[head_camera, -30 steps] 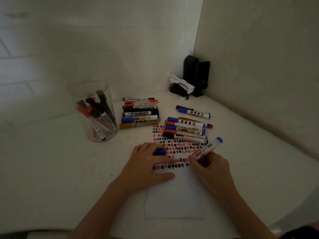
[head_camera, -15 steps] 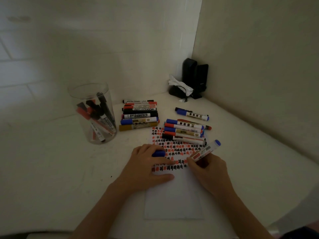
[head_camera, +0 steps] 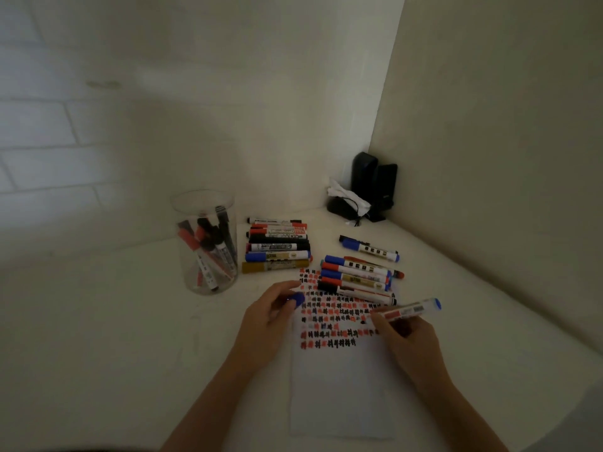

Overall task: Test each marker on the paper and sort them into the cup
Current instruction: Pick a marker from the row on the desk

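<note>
Since the earlier frames, the left hand (head_camera: 266, 324) has lifted off the paper (head_camera: 341, 380) and drawn back to its left edge, uncovering more of the written rows, while the right hand (head_camera: 406, 340) has lowered the marker (head_camera: 406, 310) to a flatter angle. Nearest the viewer, both forearms reach in over the pale bench (head_camera: 114, 353), and the white paper lies lengthwise between them, its near half blank and its far half filled with rows of small red and black test marks. Left-hand fingers are curled around a blue cap (head_camera: 296, 301). Right-hand fingers pinch the uncapped marker, white-barrelled with a blue end, its tip at the marked rows; whether it touches the sheet cannot be told. Just beyond, a group of markers (head_camera: 357, 278) lies side by side across the paper's far right corner, with a single blue-capped marker (head_camera: 370, 249) apart behind it. A second row of markers (head_camera: 277, 244) lies to the left, and left again stands the clear cup (head_camera: 205, 243), holding several red and black markers upright. Farthest, in the dim corner where two plain walls meet, stand two dark objects (head_camera: 373, 185) beside a crumpled white item (head_camera: 347, 197).
</note>
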`<state>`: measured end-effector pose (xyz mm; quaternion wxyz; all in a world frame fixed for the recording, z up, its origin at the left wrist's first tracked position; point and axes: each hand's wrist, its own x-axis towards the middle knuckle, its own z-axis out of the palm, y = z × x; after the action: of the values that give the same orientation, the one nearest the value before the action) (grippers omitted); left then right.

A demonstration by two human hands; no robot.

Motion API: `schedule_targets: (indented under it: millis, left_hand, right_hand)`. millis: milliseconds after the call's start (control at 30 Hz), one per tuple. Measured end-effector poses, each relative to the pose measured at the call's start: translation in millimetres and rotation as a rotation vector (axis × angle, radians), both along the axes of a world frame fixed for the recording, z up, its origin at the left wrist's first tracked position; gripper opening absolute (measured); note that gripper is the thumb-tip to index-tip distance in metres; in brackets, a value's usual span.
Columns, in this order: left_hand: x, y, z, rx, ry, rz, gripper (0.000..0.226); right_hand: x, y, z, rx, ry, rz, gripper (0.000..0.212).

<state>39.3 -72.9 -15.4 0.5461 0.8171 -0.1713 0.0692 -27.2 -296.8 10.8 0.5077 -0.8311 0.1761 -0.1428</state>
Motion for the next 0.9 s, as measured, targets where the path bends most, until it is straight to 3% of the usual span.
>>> schedule_targets:
  millis: [133,267,500,900]
  left_hand:
    - [2,9,6,-0.107,0.068,-0.013,0.03]
    - [-3,8,14,-0.306,0.169,0.061,0.015]
    - [-5,12,16,-0.597,0.307,0.035,0.006]
    - [-4,9,17,-0.553,0.286,-0.032,0.008]
  right_hand:
    - [3,11,9,0.082,-0.002,0.045,0.023]
    - [4,39,17,0.336,-0.075,0.111,0.018]
    - [11,72,22,0.387,-0.125,0.098,0.012]
    - [20,91,17,0.353,-0.099,0.129,0.018]
